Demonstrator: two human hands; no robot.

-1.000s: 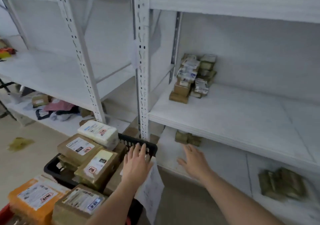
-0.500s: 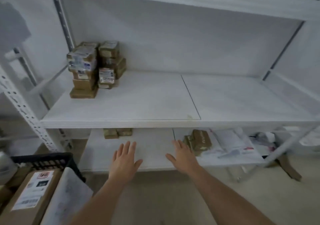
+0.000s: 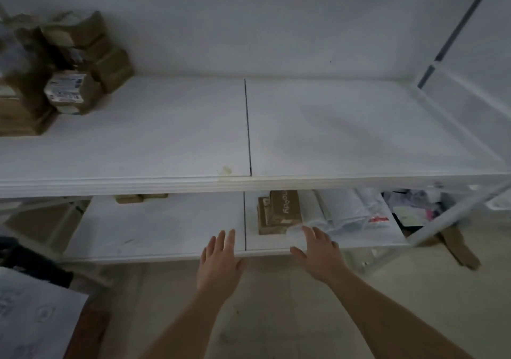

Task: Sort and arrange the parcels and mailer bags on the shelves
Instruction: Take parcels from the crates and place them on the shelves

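Reaching toward the lower shelf [image 3: 166, 231], left hand [image 3: 218, 267] and right hand [image 3: 318, 256] spread flat, holding nothing.

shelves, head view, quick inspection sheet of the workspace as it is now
surface: upper shelf mostly bare, small stain near its front edge; lower shelf bare on its left half.
job's things: stacked brown parcels at upper shelf's left rear; brown boxes and white mailer bags on lower shelf.
clutter: mixed bags at lower shelf's right end; cardboard scrap on floor.
grippers: left hand and right hand both open, empty, at lower shelf's front edge.
cables: nothing seen.
surroundings: white wall, pale floor.
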